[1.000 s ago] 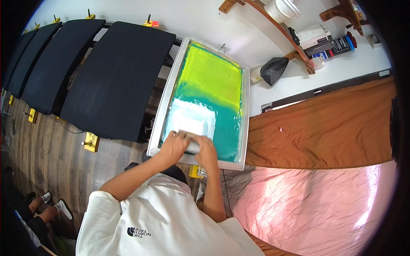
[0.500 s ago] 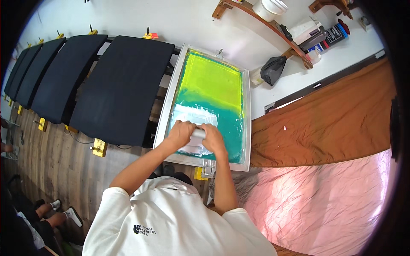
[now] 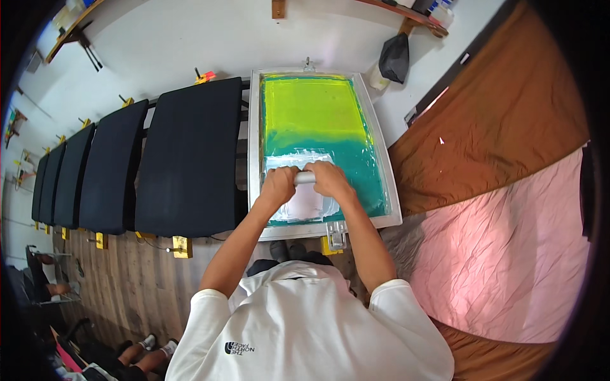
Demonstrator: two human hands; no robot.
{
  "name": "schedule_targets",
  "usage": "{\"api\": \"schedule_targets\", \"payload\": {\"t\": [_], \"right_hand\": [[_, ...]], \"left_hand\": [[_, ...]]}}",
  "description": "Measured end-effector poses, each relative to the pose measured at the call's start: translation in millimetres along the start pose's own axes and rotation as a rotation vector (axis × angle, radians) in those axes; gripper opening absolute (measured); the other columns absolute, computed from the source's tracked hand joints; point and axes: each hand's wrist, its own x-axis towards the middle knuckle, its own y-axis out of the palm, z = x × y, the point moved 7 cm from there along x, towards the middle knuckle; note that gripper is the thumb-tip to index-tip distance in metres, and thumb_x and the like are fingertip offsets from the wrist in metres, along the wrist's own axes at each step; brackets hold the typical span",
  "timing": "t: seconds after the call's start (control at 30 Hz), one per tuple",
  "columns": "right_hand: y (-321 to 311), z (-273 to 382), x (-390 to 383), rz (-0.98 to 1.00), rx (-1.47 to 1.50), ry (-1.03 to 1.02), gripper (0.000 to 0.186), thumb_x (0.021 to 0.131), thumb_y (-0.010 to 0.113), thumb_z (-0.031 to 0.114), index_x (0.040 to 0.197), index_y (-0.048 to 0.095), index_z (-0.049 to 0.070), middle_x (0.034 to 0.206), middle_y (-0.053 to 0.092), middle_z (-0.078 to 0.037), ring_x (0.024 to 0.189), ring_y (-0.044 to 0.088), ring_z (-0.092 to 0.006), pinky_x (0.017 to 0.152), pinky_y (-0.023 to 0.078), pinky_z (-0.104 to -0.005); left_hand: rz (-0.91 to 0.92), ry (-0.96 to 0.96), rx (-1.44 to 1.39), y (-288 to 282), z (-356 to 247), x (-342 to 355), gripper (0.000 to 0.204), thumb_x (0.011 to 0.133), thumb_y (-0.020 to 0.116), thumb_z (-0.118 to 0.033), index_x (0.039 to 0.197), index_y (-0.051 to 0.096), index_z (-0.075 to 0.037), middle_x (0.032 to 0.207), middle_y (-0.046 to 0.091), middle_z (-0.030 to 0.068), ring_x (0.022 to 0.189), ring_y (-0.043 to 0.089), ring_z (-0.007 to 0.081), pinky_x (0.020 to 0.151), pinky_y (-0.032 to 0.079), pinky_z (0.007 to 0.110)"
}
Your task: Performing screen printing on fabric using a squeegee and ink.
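My left hand (image 3: 280,187) and my right hand (image 3: 328,178) are both closed on the pale bar of a screen-printing squeegee (image 3: 305,178), which shows between them. The squeegee is over the near half of a screen in a light metal frame (image 3: 255,130). White ink (image 3: 304,206) lies in a patch under and around my hands. The mesh is yellow-green on its far half (image 3: 314,105) and teal around the white. My fingers and the wrists hide most of the squeegee, and its blade cannot be made out.
Left of the screen stands a row of several black padded boards (image 3: 190,155) with yellow clamps (image 3: 182,247). A metal hinge clamp (image 3: 337,235) holds the frame's near edge. Brown cloth (image 3: 483,120) and pink sheeting (image 3: 495,260) hang at right. People's legs (image 3: 149,360) show at lower left.
The head view has turned, so the boards and screen sit differently in the picture. Both hands stay on the squeegee, which appears slightly farther up the screen.
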Motion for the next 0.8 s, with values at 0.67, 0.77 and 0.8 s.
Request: {"api": "schedule_targets", "payload": {"t": [0.67, 0.77, 0.8], "right_hand": [[3, 3, 1, -0.066, -0.012, -0.002, 0.032, 0.073, 0.061, -0.004, 0.101, 0.068, 0.010, 0.099, 0.066, -0.015, 0.099, 0.063, -0.0376, 0.081, 0.051, -0.0490], [9, 0, 8, -0.044, -0.036, 0.049, 0.036, 0.073, 0.061, -0.005, 0.105, 0.067, 0.010, 0.102, 0.065, -0.015, 0.102, 0.061, -0.0371, 0.082, 0.051, -0.0483], [14, -1, -1, -0.069, -0.026, 0.052, 0.038, 0.073, 0.061, -0.006, 0.107, 0.066, 0.010, 0.104, 0.064, -0.015, 0.103, 0.060, -0.0367, 0.084, 0.051, -0.0478]], "left_hand": [[0.023, -0.064, -0.091, -1, 13, 9, 0.029, 0.075, 0.070, -0.001, 0.104, 0.070, -0.006, 0.091, 0.069, 0.0216, 0.085, 0.066, 0.0420, 0.076, 0.054, 0.045], [-0.003, -0.047, -0.104, 2, 13, 6, 0.031, 0.075, 0.063, 0.005, 0.103, 0.070, -0.005, 0.095, 0.069, 0.0211, 0.086, 0.067, 0.0409, 0.078, 0.054, 0.046], [-0.022, -0.031, -0.110, 1, 6, 0, 0.033, 0.074, 0.061, 0.007, 0.104, 0.070, -0.005, 0.095, 0.069, 0.0207, 0.086, 0.067, 0.0403, 0.078, 0.053, 0.047]]}}
